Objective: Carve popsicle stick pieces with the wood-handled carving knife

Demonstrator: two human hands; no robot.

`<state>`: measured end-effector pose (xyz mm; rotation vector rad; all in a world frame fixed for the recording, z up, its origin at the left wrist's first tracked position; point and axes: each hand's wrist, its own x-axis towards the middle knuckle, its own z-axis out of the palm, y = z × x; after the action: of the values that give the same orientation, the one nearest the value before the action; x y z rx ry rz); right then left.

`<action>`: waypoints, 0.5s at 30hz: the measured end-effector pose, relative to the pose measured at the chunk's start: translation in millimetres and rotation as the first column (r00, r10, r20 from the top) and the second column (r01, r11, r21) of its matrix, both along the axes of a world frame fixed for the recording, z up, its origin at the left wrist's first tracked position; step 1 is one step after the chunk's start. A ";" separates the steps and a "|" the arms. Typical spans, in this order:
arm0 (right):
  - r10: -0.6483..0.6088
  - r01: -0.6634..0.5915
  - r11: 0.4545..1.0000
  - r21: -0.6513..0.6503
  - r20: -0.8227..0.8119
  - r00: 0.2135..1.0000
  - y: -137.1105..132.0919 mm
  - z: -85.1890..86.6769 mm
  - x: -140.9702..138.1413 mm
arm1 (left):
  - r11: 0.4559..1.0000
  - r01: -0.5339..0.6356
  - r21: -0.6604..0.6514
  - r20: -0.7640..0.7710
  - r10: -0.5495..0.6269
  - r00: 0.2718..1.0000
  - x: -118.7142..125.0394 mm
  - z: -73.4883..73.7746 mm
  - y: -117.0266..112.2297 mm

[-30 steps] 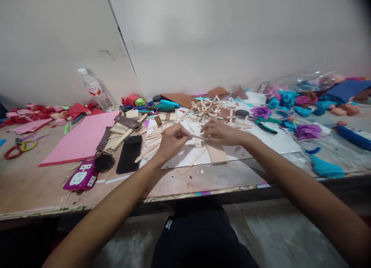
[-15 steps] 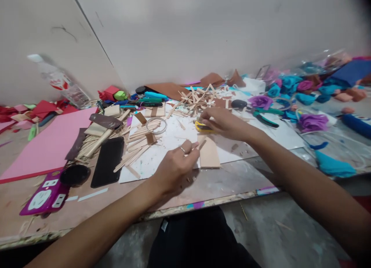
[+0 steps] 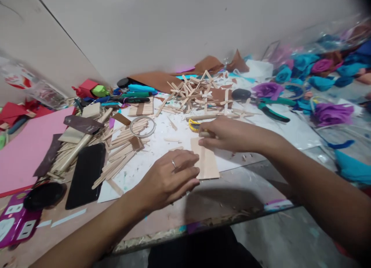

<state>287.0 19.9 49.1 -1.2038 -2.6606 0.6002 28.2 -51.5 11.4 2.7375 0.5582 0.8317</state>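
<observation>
Yellow tool [image 3: 192,124], tan board [image 3: 209,165] — black phone [image 3: 86,175]

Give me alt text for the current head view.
A person's right hand is at the far end of a wooden board, beside a yellow tool; the left hand is open by its left edge. Sticks lie heaped beyond, a phone further left.

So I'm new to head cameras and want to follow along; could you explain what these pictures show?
Every picture comes from one camera worn on a person's head, looking down at their bare hands; there's no machine. The left hand, loosely open, is by a flat wooden piece, with nothing visible in it. The right hand is at a yellow-edged tool; whether it grips it is unclear. On the worktable around them lie loose wooden sticks, a black phone, a pink sheet and purple crumpled paper.
</observation>
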 end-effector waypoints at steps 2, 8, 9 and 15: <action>0.039 -0.040 0.999 -0.015 -0.032 0.999 -2.3 -4.4 -7.2 | 1.000 -0.003 0.010 -0.009 0.003 1.000 -1.4 -1.6 2.6; 0.111 -0.112 0.994 0.004 -0.179 0.977 -9.1 -9.6 -21.2 | 0.997 -0.028 0.072 0.006 0.028 1.000 -4.5 -5.3 2.7; 0.105 -0.105 0.994 0.006 -0.182 0.978 -8.9 -9.9 -21.3 | 0.996 -0.035 0.080 0.017 0.034 0.999 -4.9 -6.1 1.7; 0.050 -0.061 0.996 -0.062 -0.173 0.984 -5.9 -11.8 -18.3 | 0.981 -0.145 0.128 -0.016 0.148 0.989 0.2 -11.8 -5.6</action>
<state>268.7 14.0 37.3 -1.0455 -2.5550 0.7716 28.4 -57.1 -0.4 2.8531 0.7441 0.8961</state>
